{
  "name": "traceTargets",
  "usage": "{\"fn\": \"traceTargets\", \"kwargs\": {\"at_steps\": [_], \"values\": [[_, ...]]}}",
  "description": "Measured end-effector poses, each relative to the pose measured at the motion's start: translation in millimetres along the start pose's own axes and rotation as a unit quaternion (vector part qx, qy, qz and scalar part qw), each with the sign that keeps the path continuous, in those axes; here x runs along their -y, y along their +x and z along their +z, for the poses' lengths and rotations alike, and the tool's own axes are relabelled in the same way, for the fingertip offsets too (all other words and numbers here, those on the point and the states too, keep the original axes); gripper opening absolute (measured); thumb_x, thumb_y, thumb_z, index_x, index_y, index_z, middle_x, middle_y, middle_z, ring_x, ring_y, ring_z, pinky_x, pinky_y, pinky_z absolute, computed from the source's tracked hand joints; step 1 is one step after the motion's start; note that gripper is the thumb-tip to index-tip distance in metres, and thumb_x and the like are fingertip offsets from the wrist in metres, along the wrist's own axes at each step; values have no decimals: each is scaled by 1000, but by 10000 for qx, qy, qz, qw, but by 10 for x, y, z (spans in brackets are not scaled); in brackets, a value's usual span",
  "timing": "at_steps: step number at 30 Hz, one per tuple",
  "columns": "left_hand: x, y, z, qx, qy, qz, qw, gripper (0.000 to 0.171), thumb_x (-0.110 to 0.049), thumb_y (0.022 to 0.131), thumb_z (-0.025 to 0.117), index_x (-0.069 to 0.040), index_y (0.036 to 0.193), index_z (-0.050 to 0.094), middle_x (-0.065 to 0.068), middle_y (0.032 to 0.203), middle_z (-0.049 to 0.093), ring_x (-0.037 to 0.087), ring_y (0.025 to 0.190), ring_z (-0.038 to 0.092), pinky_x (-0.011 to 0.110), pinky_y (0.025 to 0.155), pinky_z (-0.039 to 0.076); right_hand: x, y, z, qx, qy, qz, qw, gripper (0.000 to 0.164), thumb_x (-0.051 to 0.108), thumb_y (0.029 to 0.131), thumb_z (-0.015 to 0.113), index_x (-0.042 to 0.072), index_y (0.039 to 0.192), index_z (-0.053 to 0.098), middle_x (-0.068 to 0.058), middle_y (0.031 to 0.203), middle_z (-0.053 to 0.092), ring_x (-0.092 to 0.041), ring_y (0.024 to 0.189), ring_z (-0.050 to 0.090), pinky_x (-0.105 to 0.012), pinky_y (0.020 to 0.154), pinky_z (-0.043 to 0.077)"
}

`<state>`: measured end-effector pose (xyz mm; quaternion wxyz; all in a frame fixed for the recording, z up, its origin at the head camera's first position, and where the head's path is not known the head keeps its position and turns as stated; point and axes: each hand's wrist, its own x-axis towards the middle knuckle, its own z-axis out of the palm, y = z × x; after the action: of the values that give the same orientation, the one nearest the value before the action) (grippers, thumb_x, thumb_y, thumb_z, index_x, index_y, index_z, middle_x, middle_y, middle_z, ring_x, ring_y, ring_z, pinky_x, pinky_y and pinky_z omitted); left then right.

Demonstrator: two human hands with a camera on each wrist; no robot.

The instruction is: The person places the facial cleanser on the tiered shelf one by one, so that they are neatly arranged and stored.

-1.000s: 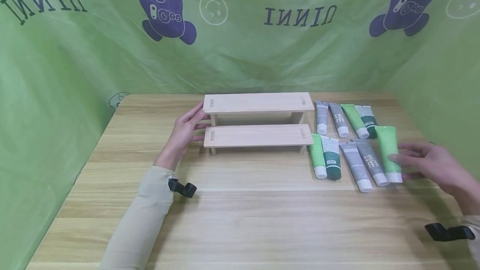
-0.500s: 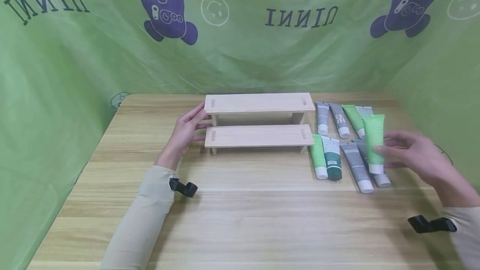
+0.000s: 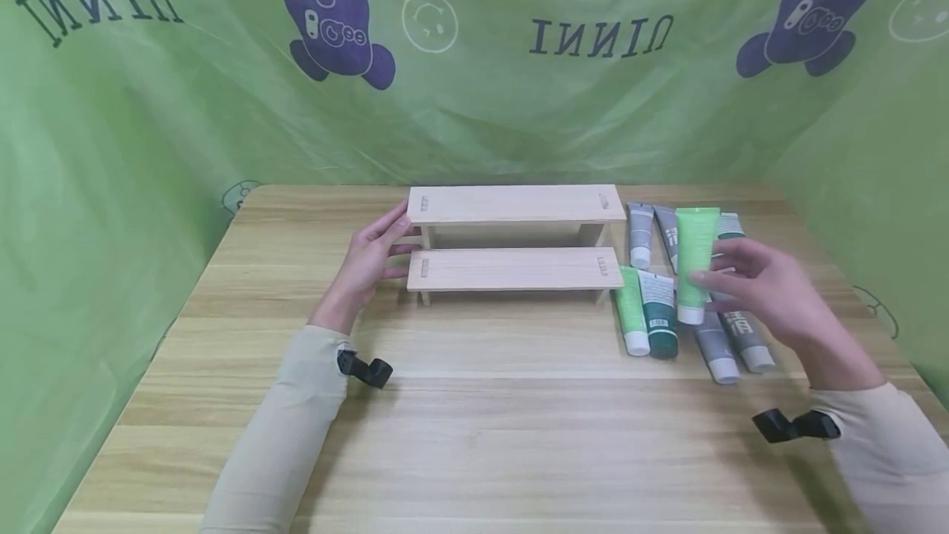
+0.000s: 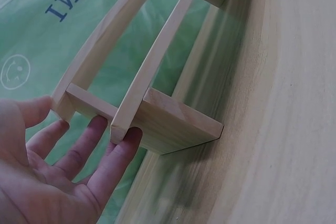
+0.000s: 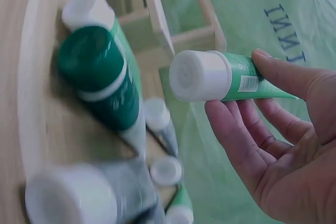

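Note:
My right hand (image 3: 767, 291) pinches a light green squeeze tube (image 3: 697, 254) between thumb and fingers. Its white cap points down, and it overlaps other tubes in the head view. In the right wrist view the cap (image 5: 194, 76) faces the camera. My left hand (image 3: 363, 262) touches the left end of a two-tier wooden shelf stand (image 3: 515, 204). In the left wrist view its spread fingers (image 4: 118, 169) lie against the board ends and side panel. Beside the stand's right end lie another light green tube (image 3: 631, 311) and a white-and-dark-green tube (image 3: 658, 316).
Grey tubes (image 3: 749, 340) lie below my right hand, and a grey tube (image 3: 641, 236) lies farther back, near the upper tier. The wooden table (image 3: 519, 435) ends at a green printed cloth (image 3: 474, 122) behind and at both sides.
My right hand has carried the light green tube leftward and a little toward the back, from the right edge of the tubes to over them. My left hand stays at the stand.

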<state>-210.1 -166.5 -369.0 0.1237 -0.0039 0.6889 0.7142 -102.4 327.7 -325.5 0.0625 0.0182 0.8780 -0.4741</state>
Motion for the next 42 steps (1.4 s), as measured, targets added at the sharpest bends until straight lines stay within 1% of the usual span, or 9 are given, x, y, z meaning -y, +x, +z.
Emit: {"fn": "traceTargets", "kwargs": {"at_steps": [5,10,14,18,21,25,29,34,42], "values": [[3,6,1,-2,75,36,10000,49,-36,106,52,-33,154,41,16,140,54,36,124,56,55,94,54,146,70,141,43,140,-80,9999,69,27,95,73,-5,145,37,-20,124,53,-10,90,69,-40,79,61],[-1,-2,-1,21,150,76,9999,51,-36,106,51,-32,155,39,17,143,52,37,125,56,55,94,54,285,136,293,107,381,-369,9985,60,19,94,74,-5,139,42,-18,117,54,-6,91,68,-41,76,62],[-2,-10,-3,15,199,79,9998,52,-35,106,51,-30,156,38,20,146,49,39,126,55,54,93,54,381,182,418,135,537,-447,9975,56,19,92,76,-4,133,46,-16,114,55,-8,91,68,-43,76,62],[3,-10,-7,-1,199,64,9998,52,-35,106,51,-30,156,37,20,148,47,39,127,54,54,93,55,452,223,532,208,630,-505,9965,57,18,92,77,-5,134,46,-19,116,57,-9,91,68,-42,75,62],[8,-14,-11,7,217,76,9997,52,-35,106,51,-30,156,37,20,148,48,38,126,55,54,93,55,509,258,621,262,789,-597,9947,53,13,91,77,-6,131,48,-19,114,58,-10,90,69,-41,74,62],[14,-21,-18,24,250,101,9996,52,-36,106,51,-30,156,37,19,146,49,37,126,55,54,92,55,598,304,728,305,982,-627,9927,49,12,89,79,-4,126,50,-16,108,58,-12,88,69,-43,73,62],[16,-27,-21,36,262,123,9996,51,-36,106,51,-31,156,38,20,147,48,38,126,55,55,93,55,680,337,801,332,941,-663,9928,51,13,88,80,-4,127,49,-17,108,56,-14,88,66,-43,73,62],[16,-34,-23,25,264,121,9996,51,-37,106,51,-32,155,38,21,148,47,38,126,55,55,94,54,790,370,868,402,807,-701,9935,54,18,88,81,-1,127,49,-19,111,56,-18,91,67,-42,75,62],[12,-42,-28,-16,244,99,9997,52,-36,106,52,-31,156,38,21,148,45,38,125,56,55,94,54,972,467,1024,449,1311,-805,9871,47,10,87,81,1,124,52,-16,107,61,-19,91,67,-49,77,61]]}}
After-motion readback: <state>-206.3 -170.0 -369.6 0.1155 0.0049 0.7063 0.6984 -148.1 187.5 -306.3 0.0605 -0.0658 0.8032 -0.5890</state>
